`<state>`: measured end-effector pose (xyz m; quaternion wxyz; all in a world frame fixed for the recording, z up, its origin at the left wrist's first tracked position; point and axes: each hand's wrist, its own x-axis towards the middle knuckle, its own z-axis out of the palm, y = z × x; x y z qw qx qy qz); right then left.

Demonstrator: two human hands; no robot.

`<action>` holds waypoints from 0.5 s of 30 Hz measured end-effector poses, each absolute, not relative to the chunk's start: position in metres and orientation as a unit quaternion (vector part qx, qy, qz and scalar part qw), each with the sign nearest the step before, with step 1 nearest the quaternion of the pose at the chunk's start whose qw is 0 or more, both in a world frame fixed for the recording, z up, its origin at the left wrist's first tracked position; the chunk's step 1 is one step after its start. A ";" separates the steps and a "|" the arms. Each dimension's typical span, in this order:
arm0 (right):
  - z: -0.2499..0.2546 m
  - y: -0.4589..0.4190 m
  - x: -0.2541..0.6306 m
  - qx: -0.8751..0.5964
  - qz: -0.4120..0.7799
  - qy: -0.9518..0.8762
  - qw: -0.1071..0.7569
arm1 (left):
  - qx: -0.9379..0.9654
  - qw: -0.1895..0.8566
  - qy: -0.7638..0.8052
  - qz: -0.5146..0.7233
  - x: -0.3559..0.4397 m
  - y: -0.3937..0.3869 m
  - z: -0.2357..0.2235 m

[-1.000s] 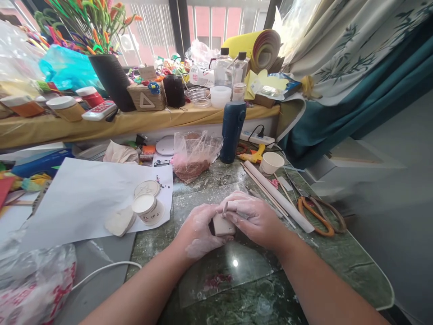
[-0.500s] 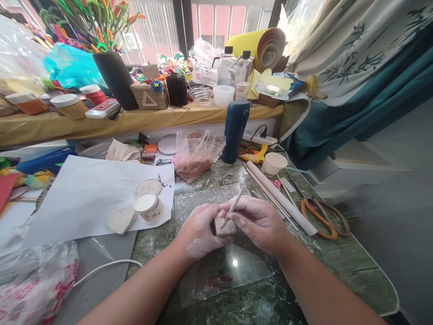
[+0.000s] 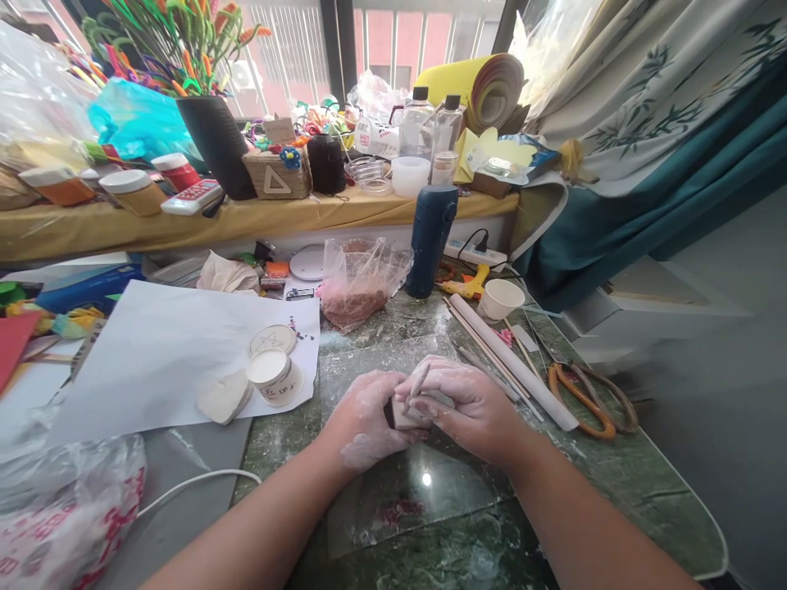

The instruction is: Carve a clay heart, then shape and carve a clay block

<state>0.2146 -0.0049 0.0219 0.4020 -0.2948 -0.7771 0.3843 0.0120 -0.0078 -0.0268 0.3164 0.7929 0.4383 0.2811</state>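
Observation:
Both my hands are dusted white and meet over a clear glass sheet (image 3: 393,492) on the green marble table. My left hand (image 3: 364,419) grips a small pale clay block (image 3: 402,417) from the left. My right hand (image 3: 468,403) presses against the block's right side and holds a thin pale modelling stick (image 3: 419,383), its tip on the block. Most of the block is hidden by my fingers.
A white paper sheet (image 3: 153,352) at left carries an open white jar (image 3: 270,375), its lid (image 3: 272,338) and a clay lump (image 3: 222,397). A white roller (image 3: 507,360), orange-handled scissors (image 3: 584,401), paper cup (image 3: 501,299), blue bottle (image 3: 430,239) and plastic bag (image 3: 360,279) lie beyond.
The stick in my right hand tilted up half a second ago and has dropped back down onto the block. The view shifted slightly. Both hands stay on the block.

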 end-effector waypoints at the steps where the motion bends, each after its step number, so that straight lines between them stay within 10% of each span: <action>1: 0.022 -0.004 0.215 -0.289 0.385 -0.780 0.400 | 0.794 0.313 0.441 0.277 0.012 -0.008 -0.027; 15: 0.024 -0.011 0.212 -0.254 0.422 -0.778 0.389 | 0.807 0.310 0.427 0.266 0.017 -0.005 -0.023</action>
